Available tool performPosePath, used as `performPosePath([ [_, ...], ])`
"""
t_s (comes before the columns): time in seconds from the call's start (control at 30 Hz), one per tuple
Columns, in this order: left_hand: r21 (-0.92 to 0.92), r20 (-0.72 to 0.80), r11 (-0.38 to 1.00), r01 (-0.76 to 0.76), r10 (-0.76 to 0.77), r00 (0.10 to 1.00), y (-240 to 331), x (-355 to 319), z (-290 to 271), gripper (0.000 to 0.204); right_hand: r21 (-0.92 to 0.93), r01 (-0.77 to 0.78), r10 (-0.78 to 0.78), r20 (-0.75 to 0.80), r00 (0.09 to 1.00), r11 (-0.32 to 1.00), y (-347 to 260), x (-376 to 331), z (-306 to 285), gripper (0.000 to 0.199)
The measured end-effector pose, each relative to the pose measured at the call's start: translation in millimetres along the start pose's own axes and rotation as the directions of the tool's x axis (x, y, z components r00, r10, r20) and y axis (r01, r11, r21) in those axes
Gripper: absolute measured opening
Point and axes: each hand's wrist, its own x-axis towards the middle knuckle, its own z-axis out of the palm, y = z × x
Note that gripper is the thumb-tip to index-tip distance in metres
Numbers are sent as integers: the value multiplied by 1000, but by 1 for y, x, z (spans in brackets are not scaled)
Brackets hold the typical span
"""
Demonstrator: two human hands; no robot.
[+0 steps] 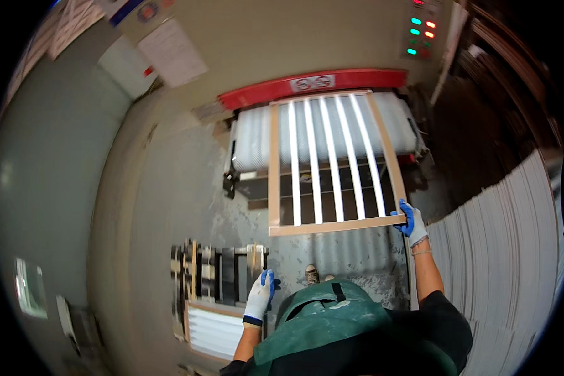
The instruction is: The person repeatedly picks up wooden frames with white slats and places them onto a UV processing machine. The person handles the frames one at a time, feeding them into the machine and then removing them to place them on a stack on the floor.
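A slatted frame (335, 225) with brown edges and several white slats lies in front of me. Its far part rests on the white, textured conveyor bed (254, 141) of a machine, while the near rail reaches out toward me. My right hand (412, 224), in a white and blue glove, is closed around the frame's near right corner. Lower left, my left hand (261, 296) hangs beside my green apron, apart from the frame. It wears the same kind of glove; its fingers are loosely bent with nothing visible in them.
A red bar (250, 95) with warning signs crosses the machine above the bed. Lit buttons sit on a control panel (421, 31). Tall stacked pale sheets (501, 250) stand close on my right. At lower left, another white slatted panel (214, 329) lies by a dark pallet (229, 272).
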Motion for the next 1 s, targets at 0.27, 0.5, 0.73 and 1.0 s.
performPosePath([
  [0.27, 722, 98, 561, -405, 496, 863, -139, -53, -46, 45, 124, 191, -206, 121, 971, 974, 6, 38, -8, 34],
  [0.5, 621, -260, 746, 239, -92, 961, -300, -142, -76, 39, 167, 14, -18, 23, 1000, 986, 72, 65, -43, 68],
  [0.73, 596, -310, 663, 454, -332, 891, -473, -271, -97, 36, -477, -562, 661, 57, 748, 676, 338, -32, 65, 51],
  [1.0, -35, -468, 599, 800, -717, 516, -723, -291, -157, 44, -996, -37, 799, 40, 600, 77, 667, -174, 250, 36],
])
